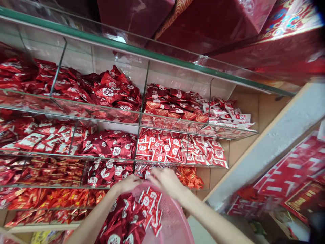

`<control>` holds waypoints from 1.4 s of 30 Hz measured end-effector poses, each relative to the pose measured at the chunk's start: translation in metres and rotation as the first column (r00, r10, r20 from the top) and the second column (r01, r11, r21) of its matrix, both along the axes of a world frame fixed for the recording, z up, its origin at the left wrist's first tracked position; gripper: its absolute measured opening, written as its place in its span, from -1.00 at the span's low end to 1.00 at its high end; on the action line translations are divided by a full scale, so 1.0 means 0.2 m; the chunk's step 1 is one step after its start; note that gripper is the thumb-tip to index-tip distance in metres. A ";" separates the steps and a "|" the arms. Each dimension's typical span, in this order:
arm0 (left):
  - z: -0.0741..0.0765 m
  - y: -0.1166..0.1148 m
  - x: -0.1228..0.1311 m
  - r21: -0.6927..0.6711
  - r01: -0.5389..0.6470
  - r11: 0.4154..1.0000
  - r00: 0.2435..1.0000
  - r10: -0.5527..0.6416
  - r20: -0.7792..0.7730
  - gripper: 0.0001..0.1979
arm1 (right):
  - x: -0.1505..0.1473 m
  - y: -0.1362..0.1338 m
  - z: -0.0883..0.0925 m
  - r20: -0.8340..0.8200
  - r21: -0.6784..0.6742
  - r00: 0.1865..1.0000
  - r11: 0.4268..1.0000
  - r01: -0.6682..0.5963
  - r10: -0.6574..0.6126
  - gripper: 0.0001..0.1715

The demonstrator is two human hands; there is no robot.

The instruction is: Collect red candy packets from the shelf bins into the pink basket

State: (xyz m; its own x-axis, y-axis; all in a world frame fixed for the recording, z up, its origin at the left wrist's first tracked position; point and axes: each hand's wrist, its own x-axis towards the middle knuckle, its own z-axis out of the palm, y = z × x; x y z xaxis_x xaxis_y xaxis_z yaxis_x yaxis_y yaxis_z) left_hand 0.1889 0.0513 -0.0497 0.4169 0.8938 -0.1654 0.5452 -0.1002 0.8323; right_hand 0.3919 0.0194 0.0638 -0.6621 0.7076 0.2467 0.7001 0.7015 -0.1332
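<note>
A pink plastic basket (pixel 175 220) sits at the bottom centre, holding a pile of dark red foil packets (pixel 124 223) and some red-and-white packets (pixel 151 203). My left hand (pixel 128 183) is at the basket's far rim with its fingers curled over the edge. My right hand (pixel 166 179) is beside it, reaching over the rim toward the lower glass bin of packets (pixel 142 169). The fingers of both hands point away from me and are partly hidden.
Tiered glass bins (pixel 142 98) full of red wrapped sweets fill the wall ahead, split by glass dividers under a green-edged glass shelf (pixel 152 54). Large red boxes (pixel 208 23) stand above. More red packages (pixel 291 176) lie at the right, past a pale sloping ledge (pixel 269 142).
</note>
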 end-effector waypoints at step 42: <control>0.00 -0.02 0.00 -0.013 -0.025 1.000 0.999 0.025 -0.023 -0.58 | 0.06 0.42 0.38 -0.739 -0.663 0.140 0.748 0.015 -0.659 -0.71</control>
State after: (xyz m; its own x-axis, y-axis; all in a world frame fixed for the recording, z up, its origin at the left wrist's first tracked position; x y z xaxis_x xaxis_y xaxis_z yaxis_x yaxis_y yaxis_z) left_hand 0.1883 0.0476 -0.0492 0.3905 0.9014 -0.1868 0.5659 -0.0751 0.8210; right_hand 0.4032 0.1040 0.1398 0.1624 0.9855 0.0486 -0.0229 0.0530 -0.9983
